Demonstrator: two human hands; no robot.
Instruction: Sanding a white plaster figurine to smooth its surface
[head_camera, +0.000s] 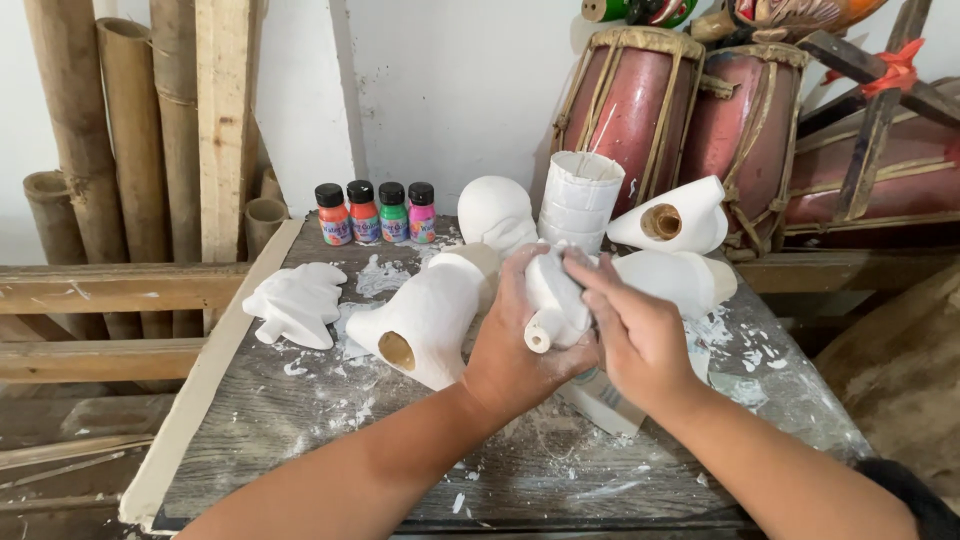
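On the table (300, 420), 4 bottles (377, 213) stand behind the casts (420, 320); 2 drums (690, 120) rise behind right.

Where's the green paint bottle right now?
In the head view the green paint bottle stands at the table's far left edge, third in the bottle row, between the red bottle and pink bottle.

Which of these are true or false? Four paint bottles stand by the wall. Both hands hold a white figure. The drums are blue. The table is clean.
1. Four paint bottles stand by the wall: true.
2. The left hand and right hand hold a white figure: true.
3. The drums are blue: false, they are dark red.
4. The table is clean: false, white flecks and smears cover it.
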